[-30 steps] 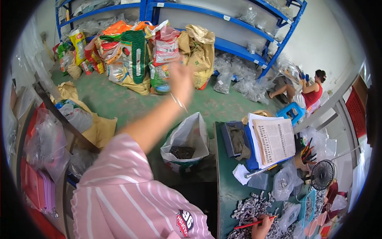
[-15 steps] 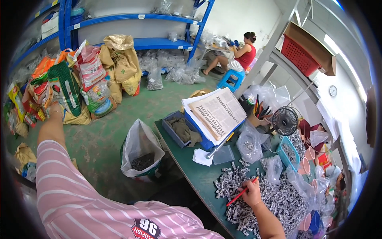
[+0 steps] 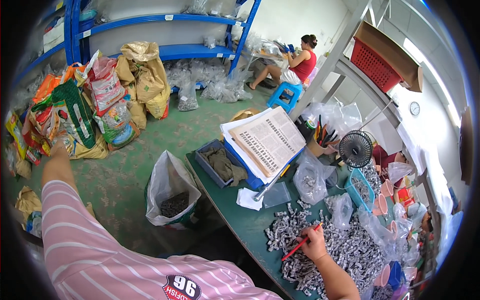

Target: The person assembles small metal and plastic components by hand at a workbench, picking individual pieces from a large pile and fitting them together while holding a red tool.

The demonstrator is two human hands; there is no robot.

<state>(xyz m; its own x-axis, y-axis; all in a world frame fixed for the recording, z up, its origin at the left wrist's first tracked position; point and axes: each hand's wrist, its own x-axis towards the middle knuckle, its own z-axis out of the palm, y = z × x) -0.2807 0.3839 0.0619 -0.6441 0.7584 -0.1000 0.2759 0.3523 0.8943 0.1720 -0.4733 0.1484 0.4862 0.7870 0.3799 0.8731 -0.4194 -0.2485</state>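
My right hand (image 3: 314, 244) is closed round a slim red pen (image 3: 295, 249), held slanting over the near part of the green table (image 3: 227, 212). Beneath it spreads a big pile of small silvery-grey metal parts (image 3: 345, 265). My left arm stretches far out to the left, and my left hand (image 3: 59, 144) is at the foot of some filled sacks (image 3: 75, 115); its fingers cannot be made out. An open white sack (image 3: 162, 185) with dark small pieces inside stands on the floor beside the table.
Papers on a blue holder (image 3: 265, 145), a grey-blue bin (image 3: 210, 160) with cloth, a black fan (image 3: 355, 148) and a turquoise basket (image 3: 357, 190) stand on the table. Blue shelving (image 3: 165, 20) lines the back. A person in red (image 3: 304, 62) sits on a blue stool (image 3: 285, 96).
The whole scene has shifted slightly left in view. My right hand keeps its grip on the red pen over the pile, and my left arm stays stretched out.
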